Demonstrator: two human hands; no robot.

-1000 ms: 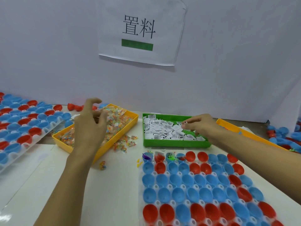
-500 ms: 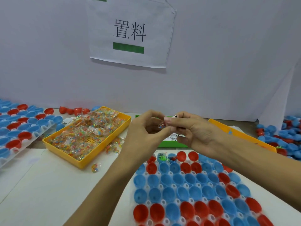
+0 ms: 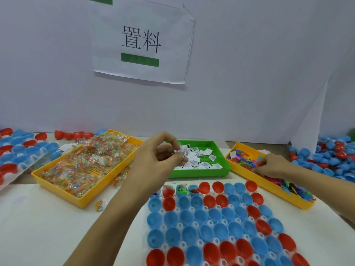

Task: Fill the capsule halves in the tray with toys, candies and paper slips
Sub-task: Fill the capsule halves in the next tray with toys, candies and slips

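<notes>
The left hand (image 3: 159, 156) is raised above the table, in front of the green tray (image 3: 221, 170). Its thumb and curled fingers pinch a small clear candy packet together with a paper slip (image 3: 185, 152); the slip sticks out toward the right, with its long side about level. The right hand (image 3: 272, 167) reaches into the yellow toy tray (image 3: 269, 186) on the right. Its fingers are bent down among the colourful plastic toys (image 3: 244, 160), and I cannot tell if they already pinch one.

The capsule tray (image 3: 211, 225) lies flat near the person, below both hands. It holds rows of blue and red capsule halves (image 3: 201, 215), all with the open side up. Its long axis runs away from the person toward the green tray. In the far row about 3 halves at the left already hold something small.

The yellow candy tray (image 3: 57, 186) sits to the left, turned diagonally, and 1 candy packet (image 3: 99, 205) lies on the table just beside it. A paper sign (image 3: 142, 39) hangs on the white wall behind.
</notes>
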